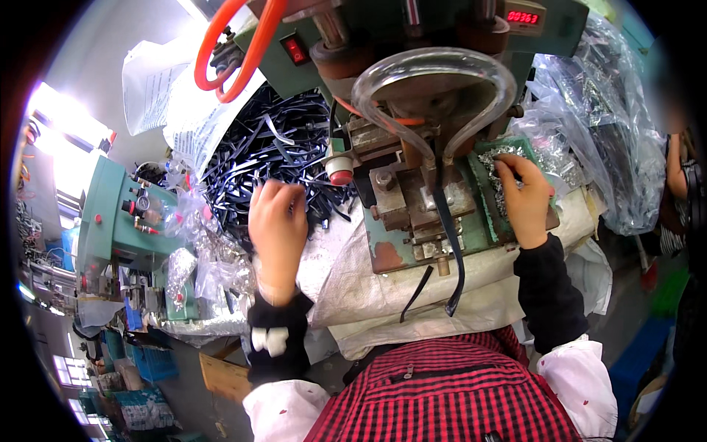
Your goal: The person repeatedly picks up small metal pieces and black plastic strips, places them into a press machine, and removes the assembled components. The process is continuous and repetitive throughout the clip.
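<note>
Left hand [278, 221] is palm down at the near edge of a heap of dark straps [272, 151], fingers curled into the pile. Can't tell whether it actually grips a strap; fingertips are hidden among them.

Right hand [526, 197] is reaching into a small green tray [482, 166] on the right side of the press machine [412, 125], fingers bent down into the tray's contents: small shiny metal pieces [495, 156], loose in a layer. Can't tell if anything is pinched between the fingers.

One dark strap [446, 221] hangs from the middle of the machine, under the clear hose loop [434, 77], and runs down over the near edge onto the white cloth [412, 295] covering the bench.

Far right: clear plastic bags [604, 118], bulging, with more small metal parts inside, just beside the tray.

Left: smaller crumpled clear bags [199, 250] next to a second green machine [114, 214]; contents too small to tell.

Orange hose [243, 44] loops at the far top, above the strap heap.
</note>
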